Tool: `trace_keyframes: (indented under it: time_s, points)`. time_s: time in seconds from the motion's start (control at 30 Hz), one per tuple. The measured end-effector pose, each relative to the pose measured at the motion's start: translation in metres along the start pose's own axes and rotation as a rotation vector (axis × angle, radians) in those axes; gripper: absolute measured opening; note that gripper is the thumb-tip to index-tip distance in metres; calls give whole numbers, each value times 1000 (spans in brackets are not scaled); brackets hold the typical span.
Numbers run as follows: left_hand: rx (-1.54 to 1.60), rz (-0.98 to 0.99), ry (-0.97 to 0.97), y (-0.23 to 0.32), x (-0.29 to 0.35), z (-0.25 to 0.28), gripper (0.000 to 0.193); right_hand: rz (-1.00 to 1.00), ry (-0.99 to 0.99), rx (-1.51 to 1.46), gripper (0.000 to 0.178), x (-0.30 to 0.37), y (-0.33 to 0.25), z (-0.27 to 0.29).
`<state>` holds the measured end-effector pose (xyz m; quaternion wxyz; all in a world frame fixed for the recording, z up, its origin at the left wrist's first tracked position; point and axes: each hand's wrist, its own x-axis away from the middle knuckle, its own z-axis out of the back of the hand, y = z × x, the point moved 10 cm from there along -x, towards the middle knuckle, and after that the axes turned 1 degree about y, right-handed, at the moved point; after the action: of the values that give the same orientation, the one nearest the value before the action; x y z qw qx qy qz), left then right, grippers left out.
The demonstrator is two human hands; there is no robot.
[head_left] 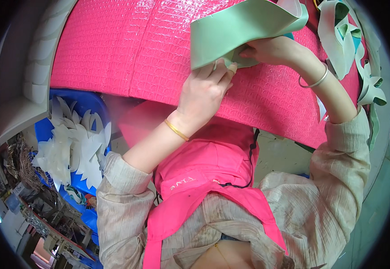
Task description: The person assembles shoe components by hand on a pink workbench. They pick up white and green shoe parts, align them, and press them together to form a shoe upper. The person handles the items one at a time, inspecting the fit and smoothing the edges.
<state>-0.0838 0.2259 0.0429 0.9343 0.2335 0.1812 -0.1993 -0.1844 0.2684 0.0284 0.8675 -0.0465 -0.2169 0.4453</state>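
A pale green, leather-like piece [235,33], smooth and curved round on itself, is held up over the pink table. My left hand [204,92] pinches its lower front edge; a tan wrap covers one fingertip. From the right, my right hand [271,50] reaches under the fold with the fingers bent and closed on the inner layer. The piece partly hides those fingertips. A bit of teal shows behind the piece, next to my right hand.
The table has a glossy pink quilted cover [101,49]. More pale green pieces [338,38] hang at its right end. On the left, a blue bin [81,101] holds many white cut pieces [76,143]. A grey-white shelf [20,116] stands at far left. My pink apron [204,163] hangs below the table edge.
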Motion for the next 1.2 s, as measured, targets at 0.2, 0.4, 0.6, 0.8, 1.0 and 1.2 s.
trace_keyframes:
  time_s: [0.2,0.4,0.6,0.8,1.0,1.2]
  points:
    - [-76,49,-72,6,-8,-4,40,223,267,87,24,11,-32,20]
    - [-54,-11,7,17,-11,-13,40,135,20,175,19,4,-1,2]
    - [-169,14,19,33,-22,-21,41,180,127,301,17,8,-4,3]
    - [-26,53,-32,29,-25,-27,41,97,70,527,13,-2,4,-7]
    - [-49,39,61,31,-26,-33,41,289,257,711,12,25,-6,16]
    - [-222,9,-47,44,-38,-42,41,2,-74,311,17,17,30,9]
